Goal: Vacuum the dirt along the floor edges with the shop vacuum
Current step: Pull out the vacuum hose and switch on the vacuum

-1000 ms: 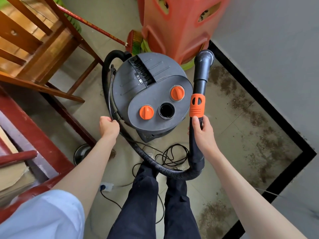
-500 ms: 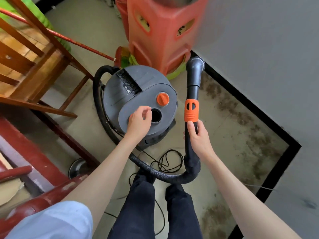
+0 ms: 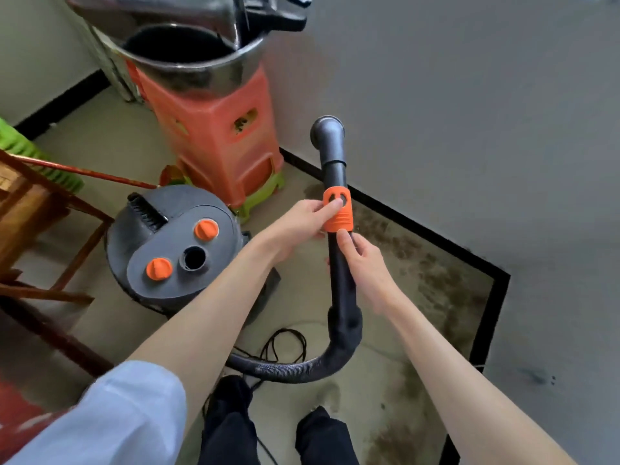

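while the left hand [image 3: 303,218] pinches the orange collar [image 3: 338,210] at frame centre, thumb on its slot, the right hand [image 3: 364,263] curls round the black wand [image 3: 339,266] just below; the hose [image 3: 295,366] loops down, the grey shop vacuum [image 3: 174,250] sits centre-left, and dirt [image 3: 436,273] lines the black floor edge at right.

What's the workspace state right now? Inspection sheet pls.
Surface: tiled floor, dirt patches along the black edge strip.
Job's things: shop vacuum on floor; wand held up, nozzle off the floor.
Clutter: orange stool, wooden chair.
Hands: left hand pinches orange collar; right hand grips wand below it.
Cables: black cord looped on floor.
Surroundings: grey wall.
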`<state>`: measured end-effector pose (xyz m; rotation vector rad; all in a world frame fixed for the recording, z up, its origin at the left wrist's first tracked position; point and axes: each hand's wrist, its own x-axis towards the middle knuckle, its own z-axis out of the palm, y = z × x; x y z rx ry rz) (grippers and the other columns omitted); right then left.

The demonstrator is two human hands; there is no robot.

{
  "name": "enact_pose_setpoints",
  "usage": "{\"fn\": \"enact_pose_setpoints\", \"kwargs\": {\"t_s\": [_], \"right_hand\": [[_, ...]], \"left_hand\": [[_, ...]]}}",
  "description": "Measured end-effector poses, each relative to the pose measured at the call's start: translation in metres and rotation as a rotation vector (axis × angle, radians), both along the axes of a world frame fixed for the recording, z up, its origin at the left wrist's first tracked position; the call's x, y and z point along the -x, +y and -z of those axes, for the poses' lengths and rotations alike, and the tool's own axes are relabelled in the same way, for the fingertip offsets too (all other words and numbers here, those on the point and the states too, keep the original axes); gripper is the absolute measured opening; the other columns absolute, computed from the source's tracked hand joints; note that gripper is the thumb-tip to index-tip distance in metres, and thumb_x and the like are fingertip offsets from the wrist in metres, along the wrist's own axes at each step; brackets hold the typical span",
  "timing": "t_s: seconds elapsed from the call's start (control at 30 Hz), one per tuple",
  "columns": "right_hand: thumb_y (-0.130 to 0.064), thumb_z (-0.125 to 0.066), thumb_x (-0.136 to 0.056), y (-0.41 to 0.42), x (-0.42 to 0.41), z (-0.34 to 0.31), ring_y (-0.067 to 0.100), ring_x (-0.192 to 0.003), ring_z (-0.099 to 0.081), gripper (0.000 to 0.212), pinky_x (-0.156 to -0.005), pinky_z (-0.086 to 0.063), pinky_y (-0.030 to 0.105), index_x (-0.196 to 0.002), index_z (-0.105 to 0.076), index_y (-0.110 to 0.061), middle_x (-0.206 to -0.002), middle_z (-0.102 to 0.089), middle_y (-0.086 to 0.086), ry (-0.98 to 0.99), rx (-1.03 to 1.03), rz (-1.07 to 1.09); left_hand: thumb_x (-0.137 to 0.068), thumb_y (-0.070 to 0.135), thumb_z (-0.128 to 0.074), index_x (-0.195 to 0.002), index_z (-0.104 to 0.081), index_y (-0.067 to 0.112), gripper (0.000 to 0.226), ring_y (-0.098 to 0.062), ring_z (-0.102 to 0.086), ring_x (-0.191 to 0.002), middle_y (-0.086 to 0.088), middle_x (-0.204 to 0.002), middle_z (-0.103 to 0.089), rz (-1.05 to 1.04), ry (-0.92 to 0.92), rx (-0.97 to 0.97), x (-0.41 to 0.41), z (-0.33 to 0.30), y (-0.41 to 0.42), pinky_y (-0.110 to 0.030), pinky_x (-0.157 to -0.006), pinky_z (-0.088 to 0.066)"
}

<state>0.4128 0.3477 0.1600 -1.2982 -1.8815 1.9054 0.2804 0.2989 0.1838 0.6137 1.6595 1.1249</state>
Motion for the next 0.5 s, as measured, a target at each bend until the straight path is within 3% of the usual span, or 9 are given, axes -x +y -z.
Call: {"fn": "enact_pose_setpoints", "kwargs": {"t_s": [0.13, 0.27, 0.37, 0.5], "right_hand": [[-0.050, -0.050, -0.095, 0.029, -0.040, -0.009, 0.027, -0.078, -0.058, 0.059, -0.073, -0.047, 0.041, -0.101, -0.055, 0.009, -0.084, -0.059, 0.025, 0.059, 0.092, 0.023], [-0.047, -0.050, -0.094, 0.036, -0.071, -0.010, 0.022, -0.079, -0.063, 0.039, -0.079, -0.052, 0.042, -0.091, -0.058, -0.009, -0.086, -0.065, 0.011, 0.056, 0.132, -0.066], [-0.031, -0.052, -0.097, 0.030, -0.080, -0.011, 0.020, -0.083, -0.065, 0.017, -0.083, -0.054, 0.040, -0.092, -0.053, -0.015, -0.088, -0.065, 0.008, 0.107, 0.095, -0.125], [-0.029, -0.049, -0.099, 0.027, -0.065, -0.026, 0.021, -0.082, -0.062, 0.010, -0.085, -0.053, 0.045, -0.096, -0.051, -0.020, -0.089, -0.062, 0.009, 0.158, 0.059, -0.083]], "left_hand": [[-0.098, 0.032, -0.046, -0.090, -0.063, 0.012, 0.027, -0.015, -0.061, -0.087, -0.006, -0.091, -0.065, -0.008, -0.070, -0.052, -0.041, -0.011, 0.032, -0.027, -0.087, -0.049], [-0.098, 0.033, -0.048, -0.092, -0.064, 0.011, 0.028, -0.015, -0.058, -0.087, -0.005, -0.090, -0.064, -0.040, 0.039, -0.063, -0.065, -0.024, 0.045, -0.037, -0.096, -0.046], [-0.096, 0.037, -0.049, -0.097, -0.065, 0.011, 0.031, -0.018, -0.062, -0.094, -0.006, -0.096, -0.068, -0.046, 0.118, -0.061, -0.062, -0.033, 0.046, -0.041, -0.099, -0.044], [-0.100, 0.027, -0.044, -0.104, -0.064, 0.012, 0.025, -0.017, -0.065, -0.099, -0.008, -0.105, -0.068, -0.158, 0.029, -0.166, -0.059, -0.045, 0.037, -0.032, -0.090, -0.051]]}}
